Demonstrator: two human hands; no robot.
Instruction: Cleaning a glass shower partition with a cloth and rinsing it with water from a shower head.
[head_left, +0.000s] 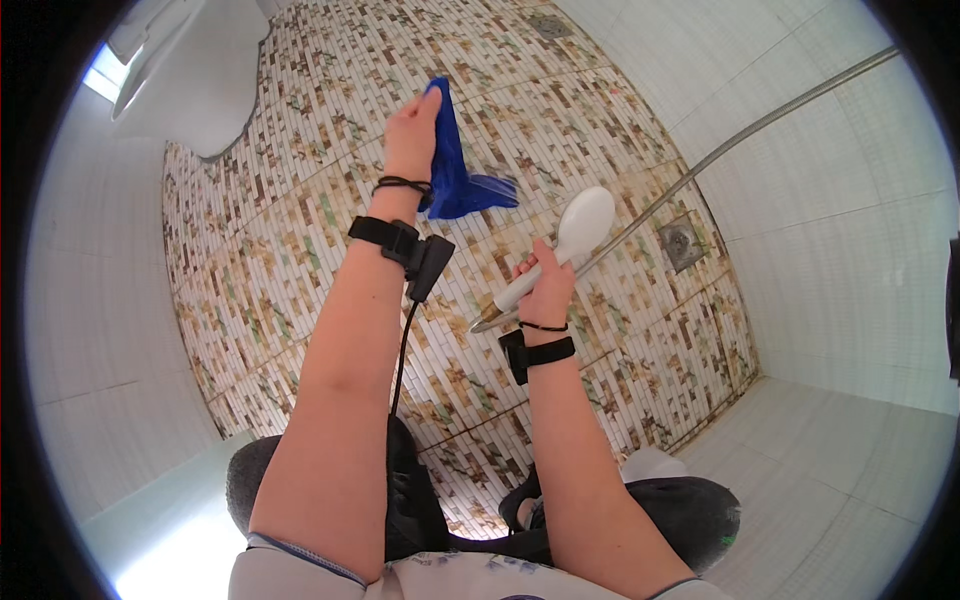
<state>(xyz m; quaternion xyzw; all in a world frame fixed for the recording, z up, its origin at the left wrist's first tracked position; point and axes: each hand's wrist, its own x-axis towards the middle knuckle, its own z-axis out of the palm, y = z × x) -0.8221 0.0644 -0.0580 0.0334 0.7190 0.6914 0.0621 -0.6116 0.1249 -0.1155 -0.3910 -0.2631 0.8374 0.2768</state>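
My left hand (411, 135) pinches a wet-looking blue cloth (451, 165) by its upper end. The cloth hangs down past the wrist and its lower corner flares to the right. My right hand (546, 291) is closed around the handle of a white shower head (586, 221). Its rounded head points up and away from me, and the face with the nozzles is turned from view. From the handle's lower end a metal shower hose (720, 157) loops back and runs up to the right. No water can be made out coming from the shower head.
Below lies a mosaic-patterned tile floor (322, 315). A square floor drain (682, 243) sits by the right wall, and another drain (550, 26) is farther off. A white ceramic fixture (202, 82) stands at the upper left. Pale tiled walls (832, 285) close in on both sides.
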